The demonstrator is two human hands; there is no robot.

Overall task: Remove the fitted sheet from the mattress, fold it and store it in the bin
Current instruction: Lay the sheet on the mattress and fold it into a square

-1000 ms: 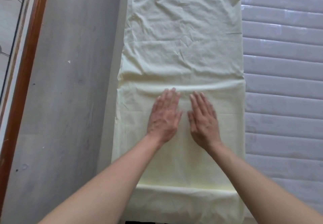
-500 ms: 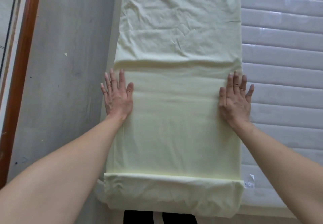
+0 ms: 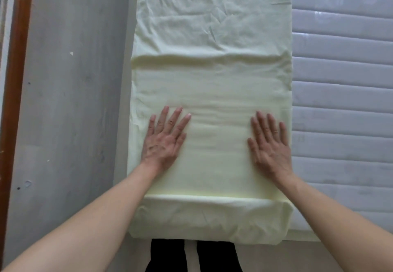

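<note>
At the far left, a reddish-brown wooden frame edge [image 3: 20, 93] runs vertically, followed by a grey, wood-grain floor [image 3: 72, 123]. Next comes the pale yellow-green fitted sheet [image 3: 212, 38], folded into a long strip that lies flat along the left side of the mattress; its upper part is creased, a crosswise fold ridge runs about midway up, and its near end hangs over the mattress foot as a soft, rounded fold. The left hand [image 3: 162, 144] rests palm-down on the strip near its left border, fingers straight and slightly spread, grasping nothing. The right hand [image 3: 271, 147] lies likewise flat near the right border, fingers extended and close together, also released; this hand appears slightly blurred. Both bare forearms enter from the lower corners. The sheet between the two hands is smooth. Below the hanging fold, two dark-clad legs [image 3: 195, 257] of the person show at the bottom edge. To the right, the white quilted mattress [image 3: 344, 101], with horizontal stitched channels and a glossy surface, is uncovered, and its near edge shows just beside the sheet's lower right corner.
</note>
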